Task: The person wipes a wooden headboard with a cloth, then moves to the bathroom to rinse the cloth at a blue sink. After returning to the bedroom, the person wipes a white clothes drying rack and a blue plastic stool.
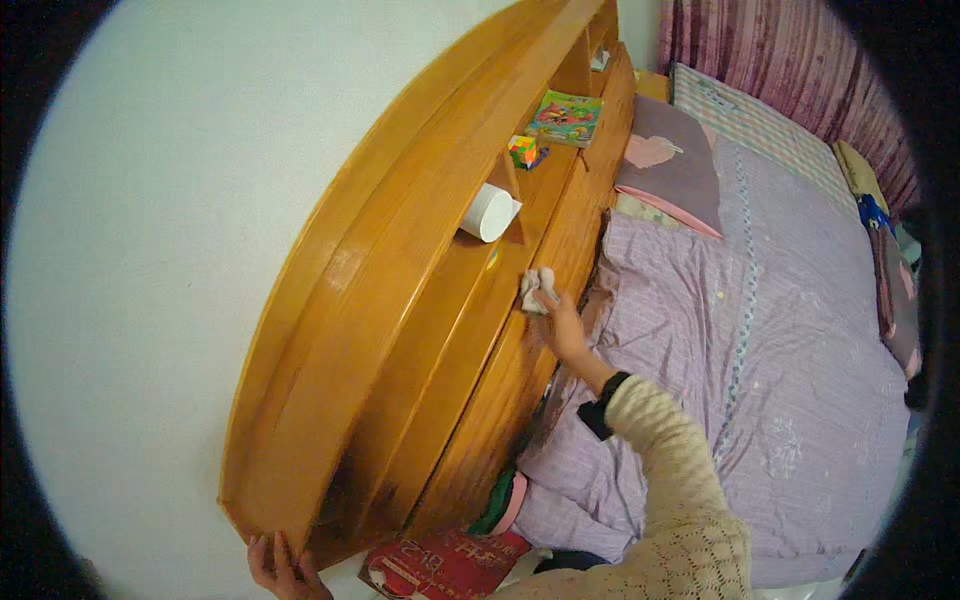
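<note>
My right hand (563, 325) reaches out over the wooden headboard (375, 250) with its fingers closed on a crumpled pale cloth (538, 290). The cloth lies against the headboard's lower ledge, on the side toward the bed. At the near end of the headboard, my left hand (283, 570) grips the corner, fingers bent over its edge. A white paper roll (490, 213) rests in the shelf opening beyond the cloth. Past it are a colourful puzzle cube (523, 151) and a bright picture book (566, 118).
Along the headboard's right side is a bed with a lilac sheet (800, 330) and a grey pillow (675, 165). A red box (445, 565) lies below the headboard's near end. A pale wall (180, 230) runs along the left, and a striped curtain (790, 70) hangs at the far right.
</note>
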`<state>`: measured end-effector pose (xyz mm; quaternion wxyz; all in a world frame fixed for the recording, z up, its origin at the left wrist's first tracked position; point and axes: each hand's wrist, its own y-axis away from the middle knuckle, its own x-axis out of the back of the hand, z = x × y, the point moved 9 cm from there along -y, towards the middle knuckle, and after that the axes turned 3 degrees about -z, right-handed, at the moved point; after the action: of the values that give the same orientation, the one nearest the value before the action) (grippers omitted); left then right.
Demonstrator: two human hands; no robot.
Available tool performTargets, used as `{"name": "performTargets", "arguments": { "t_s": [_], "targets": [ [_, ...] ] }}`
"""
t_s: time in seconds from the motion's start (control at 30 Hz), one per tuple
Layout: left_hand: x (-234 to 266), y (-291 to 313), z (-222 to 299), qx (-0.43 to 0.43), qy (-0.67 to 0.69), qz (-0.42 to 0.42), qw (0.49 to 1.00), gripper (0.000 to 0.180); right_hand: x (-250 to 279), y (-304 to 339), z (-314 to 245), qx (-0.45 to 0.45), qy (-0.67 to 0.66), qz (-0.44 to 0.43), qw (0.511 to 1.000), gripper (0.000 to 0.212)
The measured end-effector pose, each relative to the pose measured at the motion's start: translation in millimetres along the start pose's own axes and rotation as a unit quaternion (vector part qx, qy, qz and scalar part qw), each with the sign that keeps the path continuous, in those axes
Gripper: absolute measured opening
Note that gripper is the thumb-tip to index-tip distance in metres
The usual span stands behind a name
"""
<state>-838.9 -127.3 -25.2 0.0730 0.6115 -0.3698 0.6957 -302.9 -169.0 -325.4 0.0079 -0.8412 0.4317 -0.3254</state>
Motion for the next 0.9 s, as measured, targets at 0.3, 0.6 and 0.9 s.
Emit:
{"name": "performTargets", "arguments": {
  "t_s": [0.3, 0.6, 0.9],
  "targets": [
    [9, -15, 19, -0.005, -0.029, 0.003, 1.000, 0.036, 34, -139, 58, -0.076, 0.093, 0.113, 0.986, 0.044],
    [4, 4, 3, 0.034, -0.018, 0.001, 0.999, 0.036, -94, 134, -76, -0.280, -0.361, -0.228, 0.860, 0.052],
    [4, 2, -5, 0.032, 0.011, 0.018, 0.999, 0.041, -62, 164, -169, -0.017, -0.312, -0.223, 0.923, 0.040]
  ]
}}
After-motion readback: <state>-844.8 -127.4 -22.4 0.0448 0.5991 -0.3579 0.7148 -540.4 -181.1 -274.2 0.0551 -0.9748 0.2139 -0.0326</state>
